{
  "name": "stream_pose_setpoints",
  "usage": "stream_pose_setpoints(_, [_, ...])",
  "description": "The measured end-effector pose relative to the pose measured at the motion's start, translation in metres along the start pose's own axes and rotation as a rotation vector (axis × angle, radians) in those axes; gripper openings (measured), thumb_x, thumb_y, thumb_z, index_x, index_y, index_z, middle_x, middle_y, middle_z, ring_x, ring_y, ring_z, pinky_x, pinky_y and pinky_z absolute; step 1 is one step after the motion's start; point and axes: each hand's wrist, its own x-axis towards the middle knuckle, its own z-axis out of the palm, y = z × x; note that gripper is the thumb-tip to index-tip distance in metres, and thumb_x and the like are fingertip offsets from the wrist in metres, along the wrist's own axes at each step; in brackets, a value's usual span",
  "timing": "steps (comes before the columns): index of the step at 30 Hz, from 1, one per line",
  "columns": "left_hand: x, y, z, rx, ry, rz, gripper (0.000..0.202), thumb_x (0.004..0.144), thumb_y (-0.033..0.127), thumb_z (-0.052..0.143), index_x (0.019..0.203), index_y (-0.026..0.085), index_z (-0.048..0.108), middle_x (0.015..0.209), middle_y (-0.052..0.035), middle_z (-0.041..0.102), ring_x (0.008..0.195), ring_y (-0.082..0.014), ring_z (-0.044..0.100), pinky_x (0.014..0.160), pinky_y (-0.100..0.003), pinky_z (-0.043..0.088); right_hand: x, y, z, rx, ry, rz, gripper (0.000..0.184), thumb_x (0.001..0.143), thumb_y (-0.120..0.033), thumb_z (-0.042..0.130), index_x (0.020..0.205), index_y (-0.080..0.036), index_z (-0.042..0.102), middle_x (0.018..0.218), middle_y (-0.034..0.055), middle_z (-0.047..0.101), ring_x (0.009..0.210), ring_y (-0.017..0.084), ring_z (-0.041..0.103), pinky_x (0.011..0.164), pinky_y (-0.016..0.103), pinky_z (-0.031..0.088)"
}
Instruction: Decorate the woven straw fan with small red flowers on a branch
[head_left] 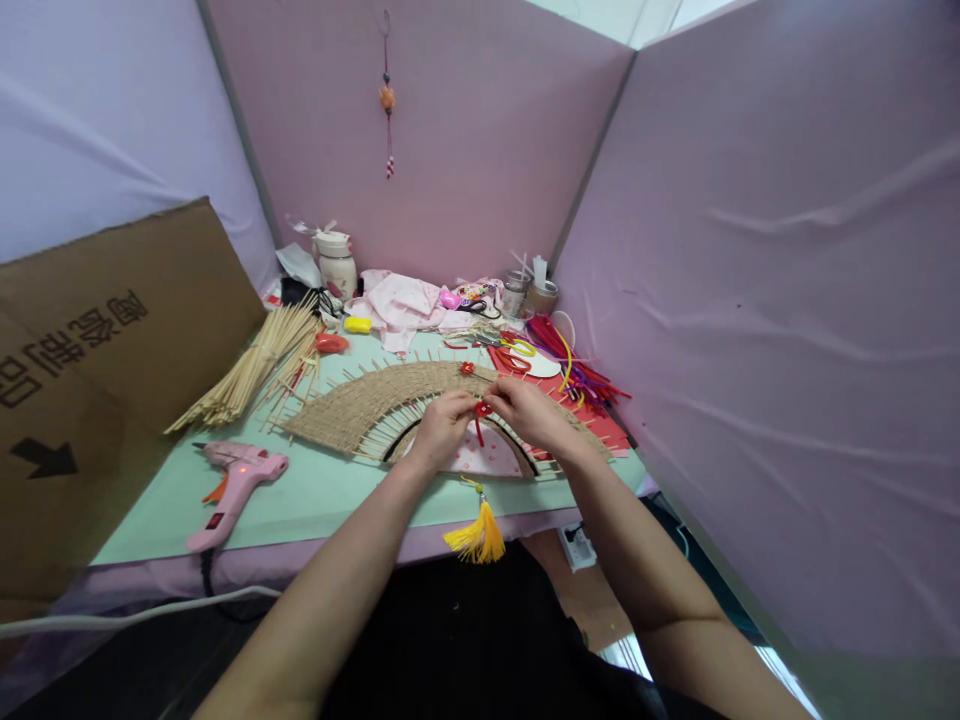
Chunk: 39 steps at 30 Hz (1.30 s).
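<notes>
My left hand and my right hand meet over the middle of a fan-shaped woven panel. Between their closed fingertips is a curled red pipe cleaner, with one end hanging down. The panel is tan, with thin sticks poking out along its curved edge. Beneath my hands lies a pale pink spotted fabric half-circle edged in black. A small red flower sits on the panel just beyond my fingers. Nearer me, a yellow tassel hangs over the table edge.
A pink glue gun lies at left, beside a cardboard box and a bundle of thin sticks. Coloured pipe cleaners, scissors and red sheets lie at right. A bottle stands behind.
</notes>
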Motion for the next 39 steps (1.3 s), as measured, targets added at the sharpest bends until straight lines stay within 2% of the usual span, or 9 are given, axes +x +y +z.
stream_pose_setpoints(4, [0.000,-0.002,0.001,-0.007,-0.017,-0.019,0.023,0.082,0.006,0.054,0.075,0.018,0.072,0.080,-0.0033,0.068,0.077,-0.0140,0.062,0.073,-0.025,0.047,0.003,0.009,0.000,0.094,-0.007,-0.011,0.014,0.087,-0.018,0.056,0.079,-0.015,0.067,0.074,0.0023,0.067,0.071,0.014,0.059,0.067,0.024,0.040])
stream_pose_setpoints(7, [0.001,-0.003,0.003,-0.003,-0.026,-0.027,0.022,0.083,0.007,0.054,0.074,0.018,0.072,0.078,-0.0029,0.067,0.076,-0.0140,0.061,0.071,-0.025,0.047,0.007,0.012,-0.001,0.142,0.050,-0.105,0.008,0.084,-0.017,0.061,0.081,-0.017,0.068,0.082,0.0030,0.069,0.079,0.015,0.060,0.074,0.025,0.042])
stream_pose_setpoints(10, [0.001,-0.003,0.003,0.004,-0.041,-0.029,0.023,0.084,0.009,0.053,0.074,0.018,0.072,0.077,-0.0032,0.068,0.074,-0.0140,0.061,0.071,-0.025,0.047,0.011,0.012,-0.001,0.099,0.033,-0.176,0.008,0.082,-0.016,0.064,0.075,-0.017,0.068,0.077,0.0020,0.066,0.076,0.015,0.058,0.072,0.025,0.041])
stream_pose_setpoints(17, [-0.002,-0.002,0.003,0.042,0.040,0.012,0.022,0.080,0.006,0.056,0.071,0.019,0.072,0.080,-0.0043,0.071,0.078,-0.0152,0.063,0.075,-0.027,0.049,0.021,0.016,0.005,0.009,-0.053,-0.116,0.018,0.082,-0.013,0.055,0.067,-0.016,0.063,0.067,0.0001,0.060,0.064,0.011,0.050,0.059,0.023,0.032])
stream_pose_setpoints(26, [-0.004,0.004,0.003,0.063,0.182,0.089,0.020,0.079,0.007,0.058,0.072,0.019,0.072,0.081,-0.0051,0.072,0.078,-0.0161,0.063,0.075,-0.029,0.049,0.020,0.019,0.007,0.296,-0.112,0.043,0.023,0.084,-0.028,0.053,0.065,-0.016,0.058,0.059,-0.0040,0.052,0.059,0.012,0.047,0.057,0.023,0.034])
stream_pose_setpoints(28, [-0.004,0.006,0.003,0.046,0.214,0.055,0.015,0.080,0.011,0.060,0.075,0.019,0.072,0.081,-0.0050,0.072,0.079,-0.0163,0.064,0.076,-0.029,0.049,0.017,0.017,0.008,0.282,-0.014,0.009,0.020,0.086,-0.029,0.053,0.071,-0.017,0.061,0.066,-0.0018,0.057,0.065,0.013,0.051,0.061,0.025,0.038])
stream_pose_setpoints(31, [-0.003,0.007,0.001,0.030,0.300,-0.009,0.010,0.082,0.018,0.061,0.079,0.019,0.071,0.082,-0.0045,0.071,0.080,-0.0158,0.064,0.076,-0.028,0.049,0.008,0.010,0.015,0.145,0.340,-0.124,0.014,0.088,-0.029,0.057,0.086,-0.017,0.064,0.086,0.0050,0.062,0.084,0.018,0.056,0.077,0.030,0.043])
stream_pose_setpoints(33, [-0.003,0.007,0.000,0.034,0.356,-0.032,0.010,0.082,0.019,0.062,0.077,0.018,0.070,0.080,-0.0040,0.070,0.078,-0.0154,0.063,0.074,-0.027,0.049,0.000,0.005,0.022,0.030,0.511,-0.211,0.012,0.088,-0.029,0.060,0.089,-0.018,0.065,0.092,0.0076,0.062,0.092,0.021,0.055,0.085,0.034,0.042])
stream_pose_setpoints(39, [-0.004,0.008,-0.002,0.027,0.411,-0.030,0.010,0.080,0.019,0.064,0.071,0.018,0.067,0.075,-0.0028,0.067,0.075,-0.0151,0.062,0.073,-0.027,0.047,-0.009,0.000,0.044,-0.134,0.595,-0.285,0.012,0.090,-0.028,0.060,0.093,-0.020,0.068,0.092,0.0085,0.061,0.094,0.023,0.054,0.084,0.037,0.044])
